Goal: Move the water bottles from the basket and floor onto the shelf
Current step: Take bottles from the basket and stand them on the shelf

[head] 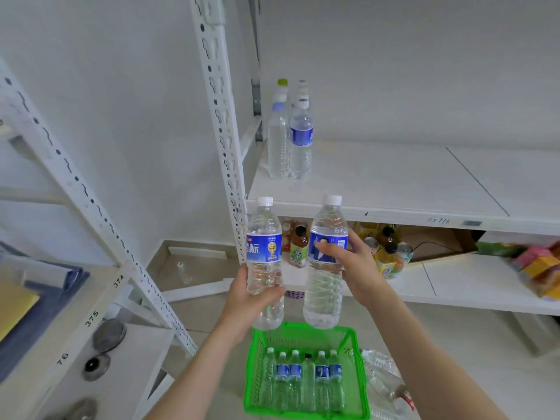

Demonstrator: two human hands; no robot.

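Seemingly full, heavy and slick, each wants a mid-body grip: left hand fingers wrap the left bottle, right hand fingers the right bottle.

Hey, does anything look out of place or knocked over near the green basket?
Yes. Some clear bottles lie on their sides on the floor right of the green basket, while those inside it stand upright.

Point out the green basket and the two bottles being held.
green basket (303, 414): head view, on its near rim.
left-hand bottle (264, 247): head view, on its blue label.
right-hand bottle (322, 298): head view, on its ribbed lower body.
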